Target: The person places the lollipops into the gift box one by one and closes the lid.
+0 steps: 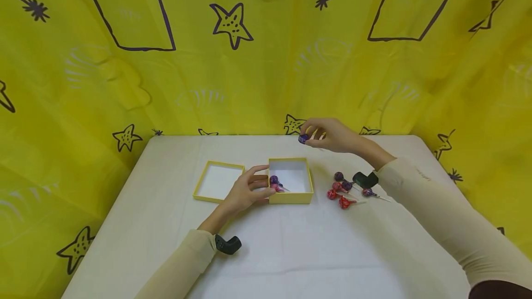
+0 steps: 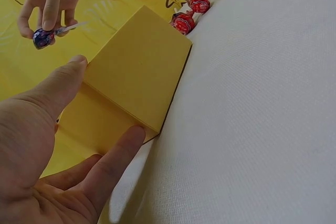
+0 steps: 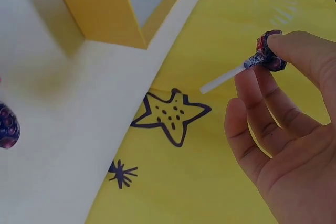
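Observation:
My right hand (image 1: 332, 135) is raised above the table's far side, pinching a purple-wrapped lollipop (image 3: 271, 51) between thumb and fingers. Its white stick points away from the palm. With my left hand (image 1: 245, 188) I hold the left side of a yellow box (image 2: 139, 69), thumb at the rim and fingers spread along the outer wall. Inside the box, purple (image 1: 274, 180) and red (image 1: 276, 188) lollipops lie near the left wall, partly hidden by my thumb. To the right of the box lies a loose group of red and purple lollipops (image 1: 345, 202).
A shallow yellow-edged lid (image 1: 199, 197) lies left of the box, partly behind my left hand. Dark devices are strapped at the left wrist (image 1: 227, 245) and right wrist (image 1: 365, 180). A yellow patterned curtain (image 1: 266, 73) rises behind the white-covered table (image 1: 291, 253).

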A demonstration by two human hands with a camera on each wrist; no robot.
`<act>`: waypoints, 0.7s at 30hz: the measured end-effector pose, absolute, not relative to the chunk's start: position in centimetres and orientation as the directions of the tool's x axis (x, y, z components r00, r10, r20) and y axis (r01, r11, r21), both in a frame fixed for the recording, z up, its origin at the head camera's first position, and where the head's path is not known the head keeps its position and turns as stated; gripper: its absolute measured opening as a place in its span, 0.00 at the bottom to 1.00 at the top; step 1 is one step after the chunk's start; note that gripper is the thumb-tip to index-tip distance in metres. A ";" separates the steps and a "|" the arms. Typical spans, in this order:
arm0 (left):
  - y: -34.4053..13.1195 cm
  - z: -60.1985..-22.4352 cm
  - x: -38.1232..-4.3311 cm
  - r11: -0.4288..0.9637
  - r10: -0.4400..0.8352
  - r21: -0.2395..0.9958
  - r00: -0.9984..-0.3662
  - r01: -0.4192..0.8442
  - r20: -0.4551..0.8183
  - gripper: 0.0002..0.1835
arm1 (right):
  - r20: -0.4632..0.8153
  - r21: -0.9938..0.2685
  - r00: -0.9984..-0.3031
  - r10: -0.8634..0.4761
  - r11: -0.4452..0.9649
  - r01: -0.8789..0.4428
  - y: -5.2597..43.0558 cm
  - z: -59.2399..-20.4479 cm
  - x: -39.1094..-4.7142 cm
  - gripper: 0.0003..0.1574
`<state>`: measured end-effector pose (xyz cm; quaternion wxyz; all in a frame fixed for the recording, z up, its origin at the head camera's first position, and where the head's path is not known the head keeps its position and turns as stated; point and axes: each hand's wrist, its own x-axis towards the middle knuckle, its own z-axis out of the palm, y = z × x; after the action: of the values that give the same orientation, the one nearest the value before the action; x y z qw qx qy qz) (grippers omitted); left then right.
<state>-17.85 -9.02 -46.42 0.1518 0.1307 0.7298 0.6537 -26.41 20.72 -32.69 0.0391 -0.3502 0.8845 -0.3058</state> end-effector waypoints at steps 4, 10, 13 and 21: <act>-9.0 -46.4 -17.9 0.141 0.384 0.990 -0.922 0.014 -0.042 0.41 | 0.164 -0.568 -0.737 -0.656 0.548 -0.614 20.0 -32.9 -26.3 0.15; -9.0 -46.3 -17.8 0.129 0.387 0.992 -0.920 -0.001 -0.052 0.41 | 0.166 -0.585 -0.719 -0.675 0.520 -0.623 19.1 -33.2 -26.0 0.16; -9.0 -46.4 -17.8 0.126 0.387 0.992 -0.921 -0.003 -0.052 0.40 | 0.156 -0.590 -0.717 -0.680 0.518 -0.620 18.6 -33.5 -25.8 0.15; -9.0 -46.5 -17.9 0.115 0.384 0.993 -0.922 -0.006 -0.050 0.40 | 0.142 -0.606 -0.681 -0.718 0.481 -0.633 17.3 -34.9 -25.2 0.13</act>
<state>-17.89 -8.97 -46.46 0.1493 0.1290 0.7316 0.6525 -25.21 17.30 -34.93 0.0655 -0.3937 0.8581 -0.3230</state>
